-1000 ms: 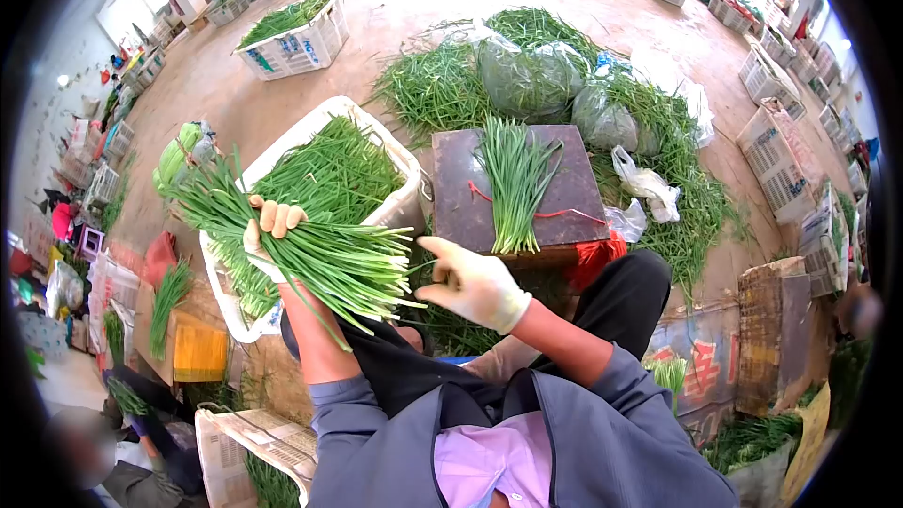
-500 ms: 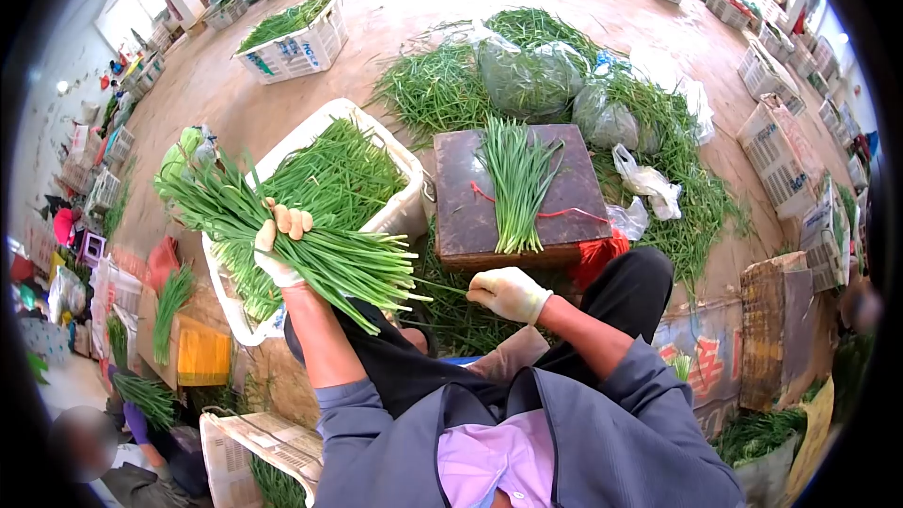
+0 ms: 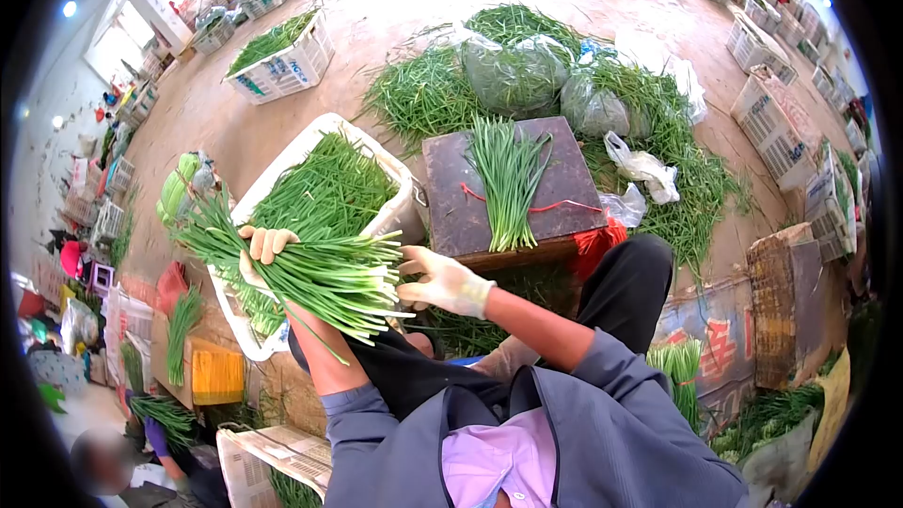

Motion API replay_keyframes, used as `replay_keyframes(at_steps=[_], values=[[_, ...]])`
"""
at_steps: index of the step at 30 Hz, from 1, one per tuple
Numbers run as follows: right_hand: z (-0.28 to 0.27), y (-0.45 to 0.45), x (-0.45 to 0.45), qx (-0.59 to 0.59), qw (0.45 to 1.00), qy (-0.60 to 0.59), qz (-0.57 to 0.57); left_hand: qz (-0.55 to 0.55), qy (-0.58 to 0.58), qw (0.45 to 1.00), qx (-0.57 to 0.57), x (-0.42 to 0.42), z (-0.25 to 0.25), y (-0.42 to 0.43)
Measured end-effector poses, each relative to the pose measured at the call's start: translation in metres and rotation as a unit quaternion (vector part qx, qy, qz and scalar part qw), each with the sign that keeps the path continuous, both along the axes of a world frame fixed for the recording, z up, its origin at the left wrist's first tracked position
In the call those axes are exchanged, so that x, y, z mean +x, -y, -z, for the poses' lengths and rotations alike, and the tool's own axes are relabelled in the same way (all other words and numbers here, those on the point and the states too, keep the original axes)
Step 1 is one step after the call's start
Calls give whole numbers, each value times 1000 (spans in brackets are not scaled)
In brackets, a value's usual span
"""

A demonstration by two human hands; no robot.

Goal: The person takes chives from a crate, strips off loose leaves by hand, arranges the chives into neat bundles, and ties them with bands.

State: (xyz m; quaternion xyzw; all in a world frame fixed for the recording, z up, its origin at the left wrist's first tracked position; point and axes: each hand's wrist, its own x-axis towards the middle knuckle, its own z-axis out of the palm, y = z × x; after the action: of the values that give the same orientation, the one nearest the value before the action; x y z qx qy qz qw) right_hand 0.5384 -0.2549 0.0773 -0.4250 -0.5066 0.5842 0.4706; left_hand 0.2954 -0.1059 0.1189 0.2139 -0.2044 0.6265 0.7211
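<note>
- Head view, L side: L hand (image 3: pixel 268 246), pale-gloved, clamped round the mid-length of a bunch of green stalks (image 3: pixel 329 268); leafy tips toward upper L, pale cut ends toward R hand.
- R hand (image 3: pixel 447 282), also gloved: fingers parted, tips just beside the cut ends; cannot tell if in contact.
- Held bunch, location: over the lower part of a white crate (image 3: pixel 403 210) and above the person's lap; crate filled w/ more of the same greens.
- Ctr: dark board (image 3: pixel 453 216) w/ 2nd bunch (image 3: pixel 509 186) lying on top, across a red tie (image 3: pixel 564 203); red strands (image 3: pixel 599 238) at the board's R edge.
- Behind board: loose heap (image 3: pixel 423 94) & clear plastic bags (image 3: pixel 515 75) on the floor.
- Lower R: upright tied bunch (image 3: pixel 677 372) near R knee.
- Lower L: co-worker's purple-gloved hand (image 3: pixel 156 436) at another bunch, well apart.
</note>
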Motion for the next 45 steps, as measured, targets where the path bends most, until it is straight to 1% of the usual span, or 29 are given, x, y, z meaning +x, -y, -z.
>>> replay_keyframes(at_steps=[1,3,5,6,7,9,10,11,12,13,14,15,17,18,19,21,24,26,27,28,29,31,33,34,35,39,41,43,45], values=[[5,-5,-8,23,1000,-18,7,10,4,1000,6,0,-1,-1],[17,-6,-3,39,999,26,-21,10,13,1000,2,-5,-1,0],[38,3,10,7,984,176,-25,3,18,1000,1,-8,-2,2],[67,2,21,33,936,341,-82,1,24,1000,0,-8,-4,5],[91,3,35,60,856,495,-135,-4,20,1000,-9,-7,-5,7],[93,16,63,-6,766,606,-214,17,7,1000,14,-8,-2,3],[80,16,65,118,846,518,-32,14,3,1000,6,-3,-5,8],[69,9,64,161,905,389,57,16,5,1000,-6,3,-7,13],[18,3,57,56,953,289,73,22,6,1000,-11,7,-4,13],[-12,-2,47,97,959,240,118,31,6,999,-11,12,-3,12],[-23,-10,38,222,941,196,163,32,-2,999,0,19,-4,13],[-33,-17,34,310,912,223,153,41,-17,999,15,20,0,9],[-74,-16,21,249,924,265,123,53,-48,997,22,24,1,8],[-73,-24,17,245,924,276,102,62,-71,995,30,25,2,6],[-66,-34,13,239,924,287,79,64,-91,994,11,30,2,4],[-52,-48,5,89,970,214,-67,2,-171,985,-33,46,0,12],[-17,-47,-9,53,975,187,-109,-70,-332,936,-95,61,15,7],[-5,-38,-12,84,982,151,-74,-128,-470,861,-149,79,20,9],[-3,-32,-12,107,984,136,-47,-117,-456,866,-170,92,24,11],[5,-28,-12,81,985,152,-26,-112,-472,858,-169,104,24,18],[17,-27,-12,117,987,108,10,-109,-488,850,-166,114,22,23],[30,-22,2,94,982,146,69,-96,-465,867,-149,137,29,32],[46,-22,22,104,983,113,103,-81,-461,874,-131,166,32,36],[44,-20,31,104,989,10,106,-82,-448,881,-127,184,31,38],[41,-17,49,142,977,74,138,-42,-460,876,-135,201,29,38],[23,-13,133,43,981,51,181,50,-527,847,-37,287,15,18],[11,-17,173,34,975,49,212,89,-545,833,28,319,4,11],[19,-23,205,-24,959,69,274,80,-553,828,36,334,32,-1],[47,-40,228,-84,956,37,278,-10,-710,703,-44,323,78,-13]])
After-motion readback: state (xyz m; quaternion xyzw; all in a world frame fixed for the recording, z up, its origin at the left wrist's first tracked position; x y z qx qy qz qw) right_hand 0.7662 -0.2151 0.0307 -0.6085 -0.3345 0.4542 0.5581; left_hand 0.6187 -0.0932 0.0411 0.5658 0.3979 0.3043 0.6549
